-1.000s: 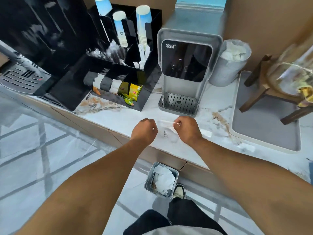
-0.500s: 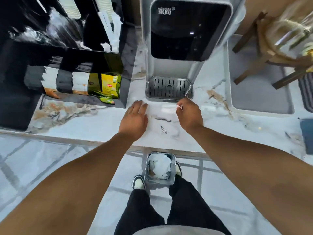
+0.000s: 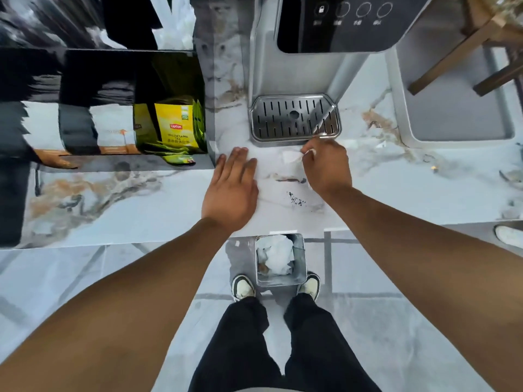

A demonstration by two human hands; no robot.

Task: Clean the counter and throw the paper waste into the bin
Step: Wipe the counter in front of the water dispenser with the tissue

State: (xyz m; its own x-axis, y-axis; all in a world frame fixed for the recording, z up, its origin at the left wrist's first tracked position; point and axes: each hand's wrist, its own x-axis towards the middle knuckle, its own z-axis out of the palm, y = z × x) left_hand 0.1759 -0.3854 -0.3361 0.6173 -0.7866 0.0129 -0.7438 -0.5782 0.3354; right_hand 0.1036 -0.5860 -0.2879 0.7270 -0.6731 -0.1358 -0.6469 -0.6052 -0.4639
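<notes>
My right hand (image 3: 328, 165) is closed on a small white scrap of paper (image 3: 291, 157) lying on the marble counter (image 3: 127, 202), just in front of the dispenser's drip tray (image 3: 294, 118). My left hand (image 3: 232, 188) lies flat on the counter with fingers spread, holding nothing, a short way left of the scrap. A dark smear and black specks (image 3: 295, 198) mark the counter between the hands. On the floor below the counter edge, between my shoes, stands a metal bin (image 3: 301, 274) holding crumpled white paper.
A grey water dispenser (image 3: 305, 63) stands behind the hands. To the left a black organiser (image 3: 85, 77) holds yellow tea bags (image 3: 177, 127). A grey tray (image 3: 452, 114) with wooden stand legs sits at the right. Small paper bits (image 3: 380, 144) lie near it.
The camera has leaned forward over the counter. My left hand has gone from a fist to flat with fingers spread; my right hand stays pinched on the paper scrap near the drip tray.
</notes>
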